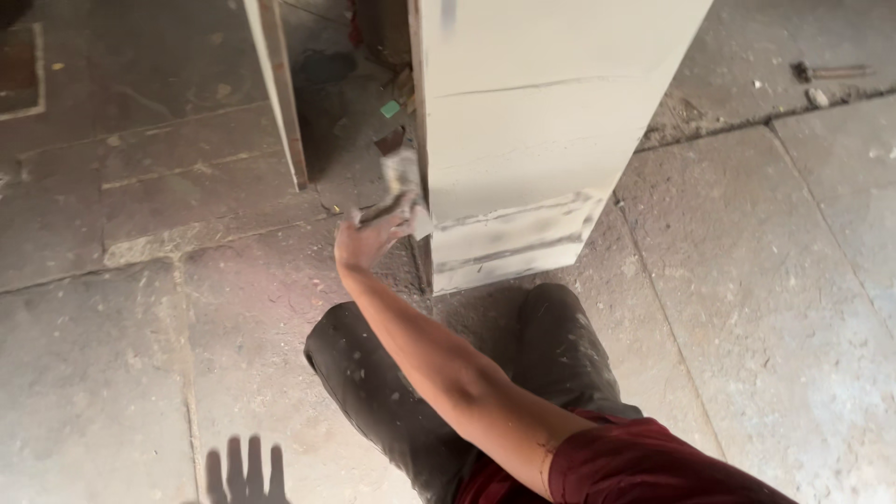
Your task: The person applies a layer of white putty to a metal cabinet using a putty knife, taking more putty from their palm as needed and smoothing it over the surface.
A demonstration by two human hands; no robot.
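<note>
The person's right hand (pixel 369 238) is closing its fingers around a small folded piece of pale, dusty abrasive paper (pixel 403 191), and is pressing it against the front edge of a tall white-painted wooden cabinet panel (pixel 523 140). The paper is blurred, so its exact shape and texture are hard to make out, and the fingertips are hidden behind it. The hand is sitting low on the panel, near its bottom corner, where a moulded band is crossing the painted face. The bare forearm is stretching up from the lower right of the view to the hand, ending in a dark red short sleeve (pixel 644 467) that is cut off by the bottom edge.

The left hand itself is not appearing anywhere; only a shadow of spread fingers (pixel 245 471) is falling on the floor at the bottom left, and whose hand is casting it cannot be told.

Under the arm, a bent knee in dark, paint-flecked trousers (pixel 392 392) is resting on the grey stone slab floor (pixel 121 373), just in front of the panel's base. To the left of the panel, a second narrow upright white board (pixel 278 93) is standing, and the gap between the two is lying in deep shade, with a small green scrap (pixel 389 109) and other unclear debris inside. The tops of both boards are running out of view. At the far upper right, a thin rusty metal tool (pixel 831 71) is lying on the floor, too small to identify.
</note>
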